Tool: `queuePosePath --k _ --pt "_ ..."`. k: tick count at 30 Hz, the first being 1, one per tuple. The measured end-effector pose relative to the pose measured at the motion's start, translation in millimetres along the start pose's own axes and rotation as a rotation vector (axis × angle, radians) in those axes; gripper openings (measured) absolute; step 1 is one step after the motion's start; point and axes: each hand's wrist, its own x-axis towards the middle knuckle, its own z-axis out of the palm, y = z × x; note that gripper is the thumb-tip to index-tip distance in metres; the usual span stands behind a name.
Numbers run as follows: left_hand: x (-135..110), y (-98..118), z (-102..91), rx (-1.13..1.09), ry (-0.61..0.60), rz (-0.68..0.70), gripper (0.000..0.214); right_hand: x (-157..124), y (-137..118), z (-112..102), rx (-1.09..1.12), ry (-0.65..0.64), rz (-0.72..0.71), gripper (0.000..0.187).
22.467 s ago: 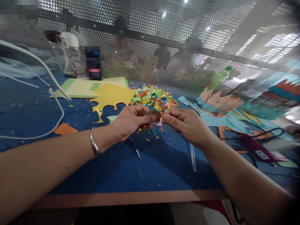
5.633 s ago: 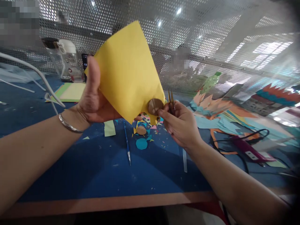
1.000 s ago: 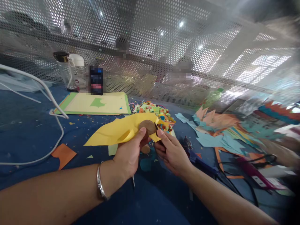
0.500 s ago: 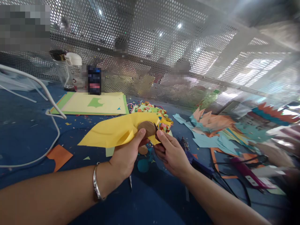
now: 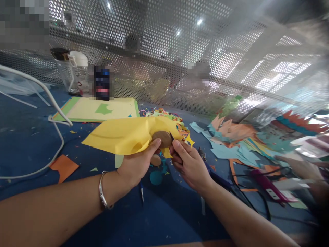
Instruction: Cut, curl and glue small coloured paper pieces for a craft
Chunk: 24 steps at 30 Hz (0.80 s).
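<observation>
My left hand point(image 5: 140, 156) pinches a sheet of yellow paper point(image 5: 120, 135) with a brown round disc point(image 5: 161, 139) lying flat against it, thumb on top of the disc. At the disc's right edge, my right hand point(image 5: 189, 161) is closed on a small tool whose dark pointed blade point(image 5: 172, 136) shows above the thumb; its handle is hidden in the fingers. A cut yellow strip point(image 5: 190, 140) sticks out to the right of the blade. Below the hands lie another brown disc point(image 5: 155, 160), a teal paper circle point(image 5: 156, 177) and a pen point(image 5: 141, 192).
Multicoloured paper scraps point(image 5: 160, 113) lie behind the yellow sheet. Stacked paper point(image 5: 118, 108), bottles point(image 5: 81, 75) and a white cable point(image 5: 50, 91) are at left. Blue and orange cut paper point(image 5: 231, 132), a purple power strip point(image 5: 268, 187) and another person's hand point(image 5: 298, 168) are at right.
The yellow paper has turned slightly in my left hand and its left part is raised. A cut strip now shows right of the blade. The whole view has shifted a little.
</observation>
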Motion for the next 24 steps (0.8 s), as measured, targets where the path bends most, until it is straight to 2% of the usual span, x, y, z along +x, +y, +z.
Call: queuePosePath --k 5,10,16,20,24 --pt "3.1 -3.4 -7.7 0.204 -0.014 0.092 0.016 -0.2 -0.9 -1.5 -0.045 -0.024 -0.007 0.049" --pt "7.0 -10.9 -11.4 0.283 -0.027 0.163 0.023 -1.7 0.4 -3.8 -0.063 -0.042 -0.010 0.048" --pt "8.9 -3.0 -8.1 0.170 -0.013 0.169 0.050 -2.8 -0.7 -5.3 -0.085 -0.065 -0.021 0.047" --pt "7.4 2.6 -3.2 -0.010 -0.025 0.160 0.050 -4.3 -3.3 -2.4 -0.096 -0.058 -0.031 0.048" --pt "8.8 5.5 -1.6 -0.062 -0.023 0.176 0.055 -4.9 -4.4 -1.7 -0.101 -0.068 -0.045 0.049"
